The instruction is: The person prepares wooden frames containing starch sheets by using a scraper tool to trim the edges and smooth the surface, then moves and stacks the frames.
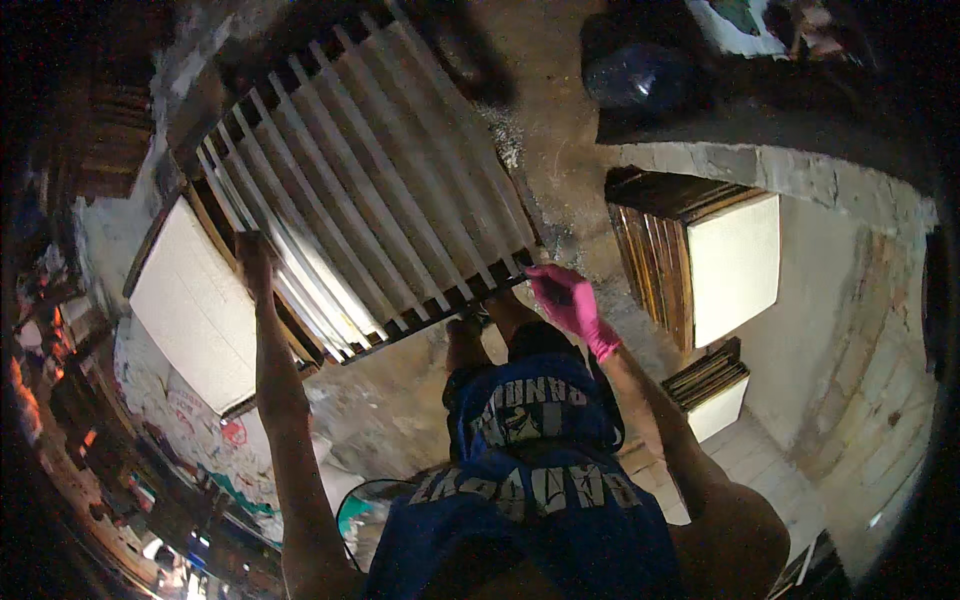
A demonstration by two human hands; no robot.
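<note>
Pink glove (578, 312) covers the right hand (562, 298), near the middle of the frame. A big slatted rack (363, 180) sits upper left of the middle. It might tip or slip if either hand has a weak hold, and bump the white panel (195, 305) at the left. Right fingers look half curled, tips at the rack's corner; how tight, one cannot tell. The left hand (257, 260) is at its side edge, too dark to tell if it grips.

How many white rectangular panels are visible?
3 white panels: one left of the grey slatted frame, one at right, a smaller one below that. More may be hidden.
</note>
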